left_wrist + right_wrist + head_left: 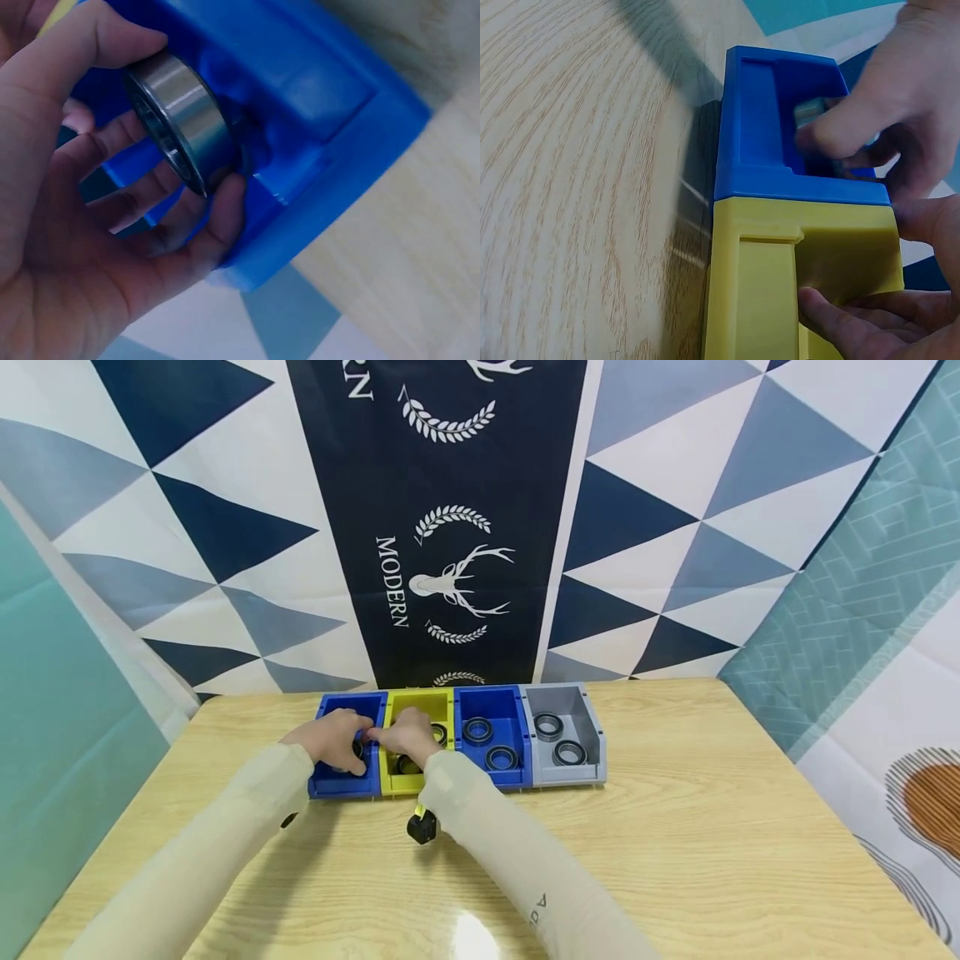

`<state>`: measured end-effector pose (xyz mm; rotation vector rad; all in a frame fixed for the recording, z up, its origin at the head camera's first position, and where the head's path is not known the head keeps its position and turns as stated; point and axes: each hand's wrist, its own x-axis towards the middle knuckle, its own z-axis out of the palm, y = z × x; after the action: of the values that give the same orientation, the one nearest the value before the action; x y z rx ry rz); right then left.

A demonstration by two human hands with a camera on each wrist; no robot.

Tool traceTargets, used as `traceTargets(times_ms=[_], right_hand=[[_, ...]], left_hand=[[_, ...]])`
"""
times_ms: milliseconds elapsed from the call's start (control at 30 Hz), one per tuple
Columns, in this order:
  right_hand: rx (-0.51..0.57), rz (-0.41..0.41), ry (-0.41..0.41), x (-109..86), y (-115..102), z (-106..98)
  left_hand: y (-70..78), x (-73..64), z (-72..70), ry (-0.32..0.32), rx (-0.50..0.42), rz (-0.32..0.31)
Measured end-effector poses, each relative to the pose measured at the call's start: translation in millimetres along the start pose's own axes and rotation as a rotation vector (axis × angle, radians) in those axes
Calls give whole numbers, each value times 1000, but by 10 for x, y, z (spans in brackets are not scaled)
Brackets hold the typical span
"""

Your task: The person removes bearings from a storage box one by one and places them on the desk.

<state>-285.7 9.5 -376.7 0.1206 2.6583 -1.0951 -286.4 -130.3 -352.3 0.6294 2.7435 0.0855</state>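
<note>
My left hand [333, 739] reaches down into the leftmost blue bin [345, 789]. It grips a ball bearing [187, 112] by its outer edge, thumb on one side and a fingertip on the other, with the steel outer band showing. Beside it, my right hand [408, 735] is over the yellow bin [405, 787], no object showing in its fingers. One fingertip rests by the wall shared with the blue bin, while the others dip inside the yellow bin. Bearings [444, 735] in the yellow bin are partly hidden by this hand.
To the right, a second blue bin [491, 703] holds two bearings, and a grey bin [598, 760] at the row's end holds two more. The bins stand side by side at the back of a wooden table [675, 843], before a patterned cloth backdrop [465, 468].
</note>
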Motion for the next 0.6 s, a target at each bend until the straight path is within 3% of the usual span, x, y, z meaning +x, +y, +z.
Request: traceTargets(times_ms=[400, 600], right_hand=[[16, -23, -4, 24, -5, 3], [11, -17, -21, 39, -7, 2]], left_hand=[[65, -181, -164, -37, 20, -30], [101, -352, -185, -15, 42, 4]])
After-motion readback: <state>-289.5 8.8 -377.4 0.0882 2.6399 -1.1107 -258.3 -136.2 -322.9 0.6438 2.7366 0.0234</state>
